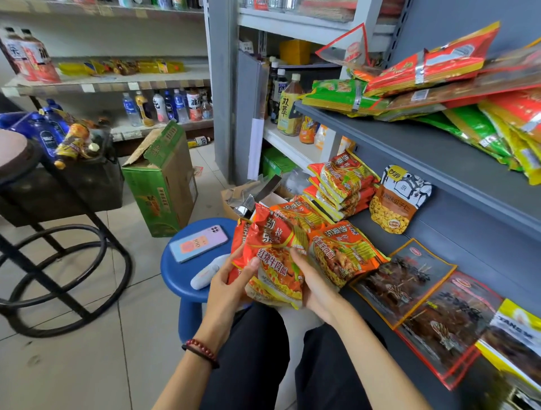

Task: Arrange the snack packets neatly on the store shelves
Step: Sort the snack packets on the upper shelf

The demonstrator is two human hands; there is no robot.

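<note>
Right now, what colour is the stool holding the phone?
The stool is blue; head view.

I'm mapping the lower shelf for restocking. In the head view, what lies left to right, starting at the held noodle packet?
held noodle packet → flat noodle packet → orange-edged dark packet → red-edged dark packet → yellow-and-white packet

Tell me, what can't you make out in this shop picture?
Head view only:
- Count of packets hidden behind the front noodle packet, which the left hand and right hand hold.
- Cut by upper edge: top-shelf bottles.
- Cut by right edge: yellow-white packet.
- Too small: labels on far bottles.
</note>
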